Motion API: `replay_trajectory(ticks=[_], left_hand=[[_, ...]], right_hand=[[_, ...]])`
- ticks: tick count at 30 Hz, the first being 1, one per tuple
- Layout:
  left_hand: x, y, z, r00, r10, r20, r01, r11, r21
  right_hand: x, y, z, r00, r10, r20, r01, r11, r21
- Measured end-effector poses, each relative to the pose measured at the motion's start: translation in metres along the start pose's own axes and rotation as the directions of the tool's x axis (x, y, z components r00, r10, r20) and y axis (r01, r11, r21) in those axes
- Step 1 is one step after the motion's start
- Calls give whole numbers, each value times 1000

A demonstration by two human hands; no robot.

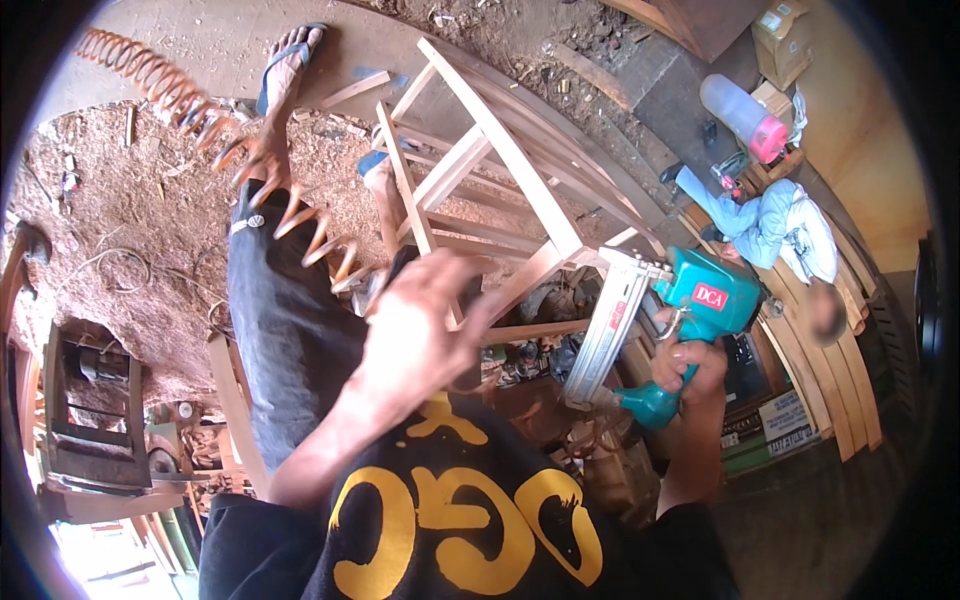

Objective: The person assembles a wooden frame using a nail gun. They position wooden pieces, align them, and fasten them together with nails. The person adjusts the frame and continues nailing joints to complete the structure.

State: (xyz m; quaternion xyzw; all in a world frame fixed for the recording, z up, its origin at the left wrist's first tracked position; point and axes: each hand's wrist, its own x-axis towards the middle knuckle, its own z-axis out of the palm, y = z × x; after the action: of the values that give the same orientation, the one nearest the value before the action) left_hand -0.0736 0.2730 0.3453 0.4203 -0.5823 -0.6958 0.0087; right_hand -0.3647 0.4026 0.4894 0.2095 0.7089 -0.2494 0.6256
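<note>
A wooden frame [519,187] of pale slats joined at angles stands in front of me, tilted in the picture. My right hand [692,368] is wrapped round the handle of a teal nail gun [708,293] with a long silver magazine. The gun's nose meets or nearly meets a corner of the frame; I cannot tell whether they touch. My left hand [424,318] is smeared by motion over the frame's near-left end, and whether it grips a slat cannot be made out.
An orange coiled air hose [212,125] hangs across the upper left, over my leg. Sawdust [150,190] covers the floor there. At the right, a person [785,225] in light blue is by stacked planks [825,395], near a pink-capped plastic jug [742,115]. A dark machine [95,400] stands left.
</note>
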Motion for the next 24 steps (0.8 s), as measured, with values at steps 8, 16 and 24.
replay_trajectory(ticks=[8, 16, 24], left_hand=[[30, -8, 90, 918, -358, 171, 383, 912, -146], [35, -6, 113, 941, -330, 70, 335, 890, -309], [35, -7, 115, 956, -285, 62, 292, 917, -271]], right_hand=[[0, -43, 1, 994, 31, -102, -47, 986, -157], [23, -91, 12, 993, 8, -115, -49, 933, -355], [41, -115, 19, 992, 64, -107, -103, 907, -408]])
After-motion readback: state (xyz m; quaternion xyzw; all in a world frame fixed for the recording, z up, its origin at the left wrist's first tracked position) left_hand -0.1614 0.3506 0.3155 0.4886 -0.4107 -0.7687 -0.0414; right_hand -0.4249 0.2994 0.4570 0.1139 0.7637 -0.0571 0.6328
